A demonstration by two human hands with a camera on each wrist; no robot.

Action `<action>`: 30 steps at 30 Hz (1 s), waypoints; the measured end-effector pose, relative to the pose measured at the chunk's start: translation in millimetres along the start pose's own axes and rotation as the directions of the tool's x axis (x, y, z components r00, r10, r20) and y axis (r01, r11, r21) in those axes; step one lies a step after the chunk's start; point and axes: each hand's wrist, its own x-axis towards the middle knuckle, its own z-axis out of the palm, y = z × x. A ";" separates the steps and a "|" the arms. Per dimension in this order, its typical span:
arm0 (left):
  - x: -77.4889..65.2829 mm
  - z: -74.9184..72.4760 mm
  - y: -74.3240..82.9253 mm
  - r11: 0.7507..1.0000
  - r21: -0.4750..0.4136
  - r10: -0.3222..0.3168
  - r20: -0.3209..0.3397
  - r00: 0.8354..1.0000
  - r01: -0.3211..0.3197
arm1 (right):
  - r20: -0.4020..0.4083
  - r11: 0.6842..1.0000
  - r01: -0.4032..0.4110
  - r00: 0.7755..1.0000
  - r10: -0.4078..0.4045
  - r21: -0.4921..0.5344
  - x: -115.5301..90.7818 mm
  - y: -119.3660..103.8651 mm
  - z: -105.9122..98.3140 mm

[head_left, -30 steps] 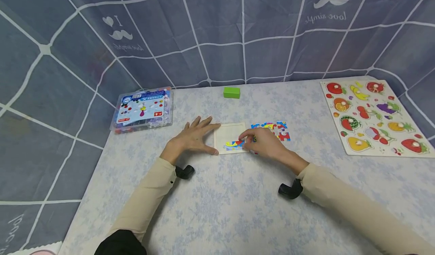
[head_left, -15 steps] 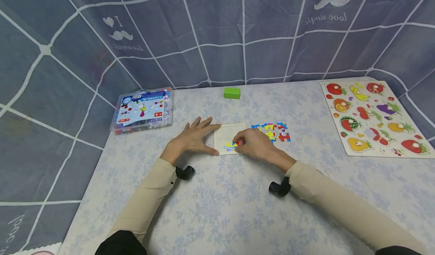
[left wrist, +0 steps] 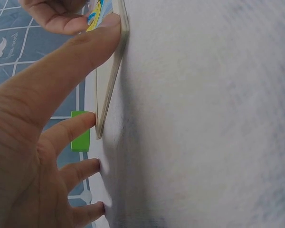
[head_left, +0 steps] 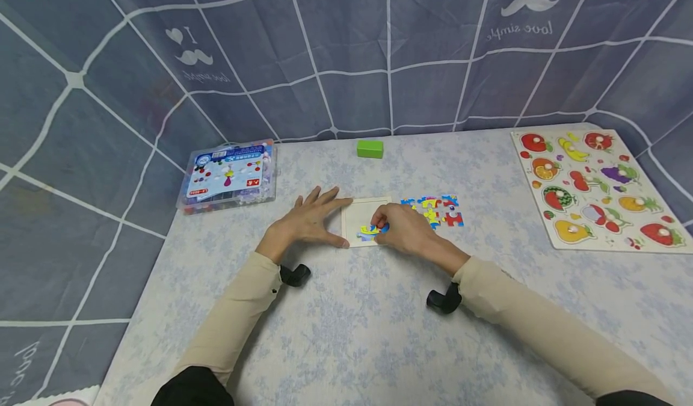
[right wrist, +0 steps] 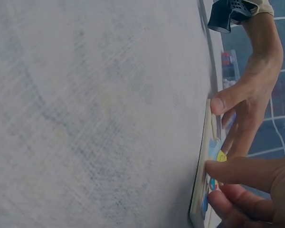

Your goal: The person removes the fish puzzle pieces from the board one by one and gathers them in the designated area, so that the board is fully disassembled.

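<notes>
A shallow wooden puzzle tray (head_left: 366, 211) lies on the table, with joined yellow and blue puzzle pieces (head_left: 368, 231) along its near edge. My left hand (head_left: 308, 218) steadies the tray's left side, fingers spread, thumb at the near corner and index finger at the far one. At the tray's lower right, my right hand (head_left: 407, 230) pinches a small puzzle piece (head_left: 385, 228), mostly hidden by the fingers. Right of the tray lie more puzzle pieces (head_left: 452, 212), partly behind the right hand. In the right wrist view the right thumb (right wrist: 218, 170) lies over the tray's near edge.
A green block (head_left: 370, 149) stands behind the tray. To the far left is a clear plastic box (head_left: 227, 176) with a printed label; a fruit-picture board (head_left: 601, 189) lies at the far right. A grey checked curtain (head_left: 352, 51) hangs behind the table.
My right hand has moved left from the tray's right edge to over its lower right corner, then turned the pinched piece slightly. The left hand has kept its place.
</notes>
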 end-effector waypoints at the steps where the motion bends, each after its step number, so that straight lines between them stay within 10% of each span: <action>1: 0.3 0.1 -0.1 1.000 0.002 0.002 -0.001 1.000 -0.002 | -0.002 1.000 0.001 1.000 -0.001 0.006 -0.4 0.3 -0.1; 13: -0.2 -1.3 0.4 1.000 0.001 -0.005 0.010 1.000 0.005 | -0.023 0.970 0.073 0.997 -0.070 0.234 -6.6 10.4 -11.0; 30: 0.1 -0.1 -1.3 1.000 -0.002 0.002 0.008 1.000 -0.002 | -0.027 0.942 -0.160 0.984 0.175 0.294 -61.0 77.1 -46.3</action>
